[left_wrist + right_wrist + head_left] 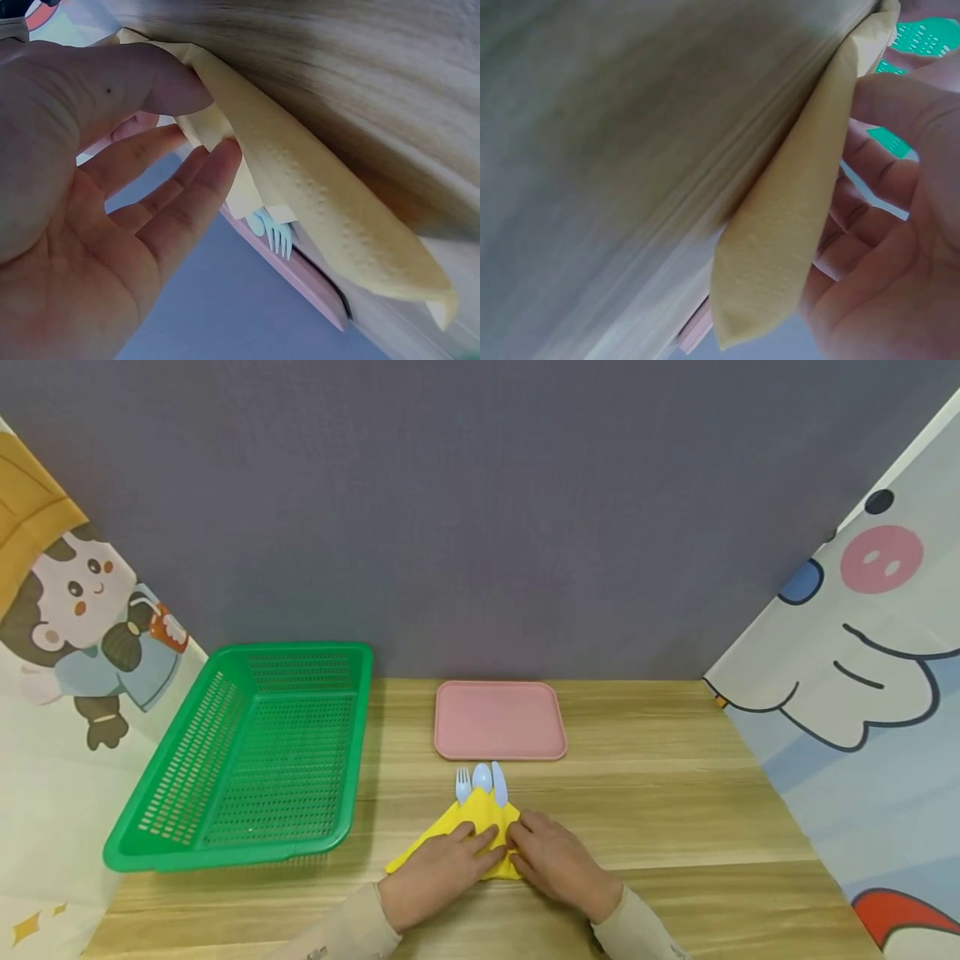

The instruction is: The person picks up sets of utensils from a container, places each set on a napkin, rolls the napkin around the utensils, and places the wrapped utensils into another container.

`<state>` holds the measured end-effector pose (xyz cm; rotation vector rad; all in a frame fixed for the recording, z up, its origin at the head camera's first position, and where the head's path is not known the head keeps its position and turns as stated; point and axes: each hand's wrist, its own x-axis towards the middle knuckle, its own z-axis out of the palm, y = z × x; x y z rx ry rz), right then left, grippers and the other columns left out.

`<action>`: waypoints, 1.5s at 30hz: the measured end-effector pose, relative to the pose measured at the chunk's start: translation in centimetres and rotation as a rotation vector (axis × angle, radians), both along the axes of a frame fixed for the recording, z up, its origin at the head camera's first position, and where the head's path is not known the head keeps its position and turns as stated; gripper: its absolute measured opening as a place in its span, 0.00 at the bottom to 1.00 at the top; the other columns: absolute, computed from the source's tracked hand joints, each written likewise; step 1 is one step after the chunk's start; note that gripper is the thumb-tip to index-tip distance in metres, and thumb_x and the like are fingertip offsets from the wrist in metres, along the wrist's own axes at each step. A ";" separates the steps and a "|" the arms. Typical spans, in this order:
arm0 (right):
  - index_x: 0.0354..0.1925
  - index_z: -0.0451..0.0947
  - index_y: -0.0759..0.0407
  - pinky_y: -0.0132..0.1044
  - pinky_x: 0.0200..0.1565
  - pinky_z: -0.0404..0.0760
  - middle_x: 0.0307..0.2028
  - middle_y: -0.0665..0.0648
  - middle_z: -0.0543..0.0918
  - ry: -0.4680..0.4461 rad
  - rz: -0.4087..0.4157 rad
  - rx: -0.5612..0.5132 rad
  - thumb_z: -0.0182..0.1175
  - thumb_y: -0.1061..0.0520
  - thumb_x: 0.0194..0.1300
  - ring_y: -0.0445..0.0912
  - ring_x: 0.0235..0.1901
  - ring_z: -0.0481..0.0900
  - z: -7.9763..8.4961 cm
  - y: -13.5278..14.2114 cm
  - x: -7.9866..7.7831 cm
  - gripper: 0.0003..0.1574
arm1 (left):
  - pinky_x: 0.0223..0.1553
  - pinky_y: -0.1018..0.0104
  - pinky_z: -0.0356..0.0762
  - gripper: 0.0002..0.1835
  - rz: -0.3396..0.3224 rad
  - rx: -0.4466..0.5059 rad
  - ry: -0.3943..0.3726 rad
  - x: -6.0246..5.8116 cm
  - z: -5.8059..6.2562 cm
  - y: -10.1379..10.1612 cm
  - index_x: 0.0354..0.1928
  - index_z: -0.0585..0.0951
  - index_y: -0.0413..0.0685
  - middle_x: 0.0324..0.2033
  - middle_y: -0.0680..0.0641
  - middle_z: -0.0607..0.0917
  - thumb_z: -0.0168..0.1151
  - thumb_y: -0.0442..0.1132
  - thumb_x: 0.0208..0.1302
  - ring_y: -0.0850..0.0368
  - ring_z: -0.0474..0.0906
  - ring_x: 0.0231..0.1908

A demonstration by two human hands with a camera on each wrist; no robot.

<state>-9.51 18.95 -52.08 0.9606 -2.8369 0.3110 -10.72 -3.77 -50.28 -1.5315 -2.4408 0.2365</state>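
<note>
I see my left hand [438, 872] and my right hand [558, 860] side by side at the near edge of the wooden desk [675, 793], both on the folded yellow paper napkin [480, 814]. The left grip has its thumb and fingers pinching a fold of the napkin, as the left wrist view shows, the other fingers only loosely bent. The right grip lies over the napkin's right flap with its fingers curled at the edge; I cannot tell from the blurred right wrist view whether it truly pinches the paper or just presses it. Out of the napkin's far end stick the heads of a pale blue plastic fork [462, 785], spoon [482, 777] and knife [499, 783], close together. I judge the risk to be the fold springing open if either grip eases, or the thin paper tearing if I pull too hard; the three utensils could also slide out of the far end and splay. Just beyond them sits a flat pink rectangular tray [500, 720], and to the left a green perforated plastic basket [247, 752].
</note>
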 end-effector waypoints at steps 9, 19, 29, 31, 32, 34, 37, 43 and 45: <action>0.40 0.77 0.53 0.32 0.35 0.77 0.35 0.46 0.70 -0.042 0.015 0.029 0.73 0.56 0.59 0.40 0.33 0.69 0.6 0.4 0.4 0.15 | 0.34 0.71 0.80 0.24 0.004 -0.010 -0.029 0.1 0.3 0.1 0.62 0.79 0.63 0.61 0.53 0.79 0.68 0.39 0.63 0.54 0.76 0.49; 0.44 0.78 0.53 0.33 0.36 0.77 0.36 0.45 0.71 -0.102 -0.006 0.009 0.75 0.53 0.57 0.40 0.35 0.70 1.3 2.0 0.9 0.19 | 0.34 0.72 0.81 0.25 0.030 -0.038 -0.056 0.3 0.6 0.2 0.63 0.78 0.63 0.62 0.53 0.78 0.68 0.39 0.64 0.54 0.76 0.52; 0.48 0.78 0.56 0.38 0.37 0.81 0.38 0.48 0.74 -0.194 -0.151 0.053 0.76 0.48 0.56 0.43 0.36 0.74 1.9 3.7 1.6 0.26 | 0.33 0.72 0.81 0.26 0.036 -0.024 -0.088 0.2 0.6 0.2 0.63 0.78 0.63 0.63 0.53 0.78 0.69 0.39 0.63 0.52 0.76 0.53; 0.46 0.77 0.56 0.37 0.33 0.79 0.34 0.47 0.73 -0.232 -0.202 0.066 0.76 0.46 0.55 0.41 0.32 0.71 2.2 3.8 1.8 0.26 | 0.34 0.72 0.81 0.26 0.040 -0.031 -0.097 0.2 0.5 0.2 0.63 0.78 0.63 0.63 0.53 0.77 0.69 0.39 0.63 0.52 0.76 0.53; 0.45 0.77 0.57 0.36 0.31 0.77 0.32 0.46 0.72 -0.250 -0.223 0.067 0.76 0.46 0.55 0.40 0.30 0.70 2.3 3.9 1.8 0.26 | 0.34 0.72 0.81 0.27 0.042 -0.031 -0.098 0.2 0.5 0.2 0.64 0.78 0.63 0.63 0.53 0.77 0.69 0.39 0.63 0.52 0.76 0.54; 0.42 0.75 0.56 0.34 0.27 0.74 0.28 0.45 0.70 -0.281 -0.259 0.055 0.76 0.46 0.55 0.39 0.27 0.66 2.4 4.0 1.9 0.25 | 0.35 0.72 0.81 0.27 0.043 -0.034 -0.099 0.2 0.4 0.2 0.64 0.77 0.63 0.63 0.53 0.77 0.69 0.39 0.63 0.52 0.75 0.54; 0.37 0.72 0.54 0.33 0.25 0.71 0.25 0.44 0.68 -0.322 -0.288 0.026 0.75 0.47 0.56 0.39 0.25 0.64 2.5 4.1 2.0 0.24 | 0.35 0.71 0.81 0.27 0.041 -0.027 -0.098 0.2 0.4 0.2 0.64 0.77 0.62 0.63 0.53 0.77 0.69 0.38 0.63 0.52 0.75 0.54; 0.30 0.70 0.51 0.33 0.24 0.67 0.26 0.45 0.66 -0.391 -0.275 -0.036 0.74 0.48 0.57 0.39 0.25 0.63 2.3 4.3 1.7 0.21 | 0.35 0.71 0.82 0.27 0.038 -0.013 -0.110 0.2 0.4 0.1 0.64 0.78 0.62 0.63 0.52 0.78 0.69 0.37 0.63 0.51 0.76 0.54; 0.29 0.69 0.50 0.32 0.24 0.66 0.26 0.45 0.65 -0.401 -0.260 -0.052 0.74 0.49 0.57 0.39 0.25 0.62 2.2 4.3 1.6 0.20 | 0.35 0.71 0.82 0.26 0.039 -0.010 -0.116 0.3 0.5 0.1 0.64 0.78 0.61 0.63 0.52 0.78 0.68 0.37 0.63 0.51 0.76 0.54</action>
